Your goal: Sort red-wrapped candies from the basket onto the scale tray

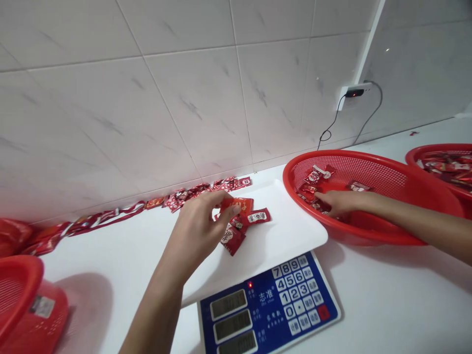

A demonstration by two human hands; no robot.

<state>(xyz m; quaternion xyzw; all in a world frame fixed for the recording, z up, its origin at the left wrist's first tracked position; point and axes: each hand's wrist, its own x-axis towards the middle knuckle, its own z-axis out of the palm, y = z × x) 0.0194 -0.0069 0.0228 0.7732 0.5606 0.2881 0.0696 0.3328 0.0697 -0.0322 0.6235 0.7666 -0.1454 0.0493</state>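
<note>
My left hand is over the white weighing tray, thumb and forefinger closed on an orange-red packet. Several other small red wrapped packets lie below and beside it on the tray. Under the tray is a blue electronic scale with number keys and three displays. To the right, my right hand reaches into a red plastic basket. Its fingers are bent down among small red packets at the basket's left side; what they grip is hidden.
A row of red packets runs along the foot of the tiled wall. Another red basket is at the lower left, and a filled basket stands far right. A cable hangs from a wall socket behind the middle basket.
</note>
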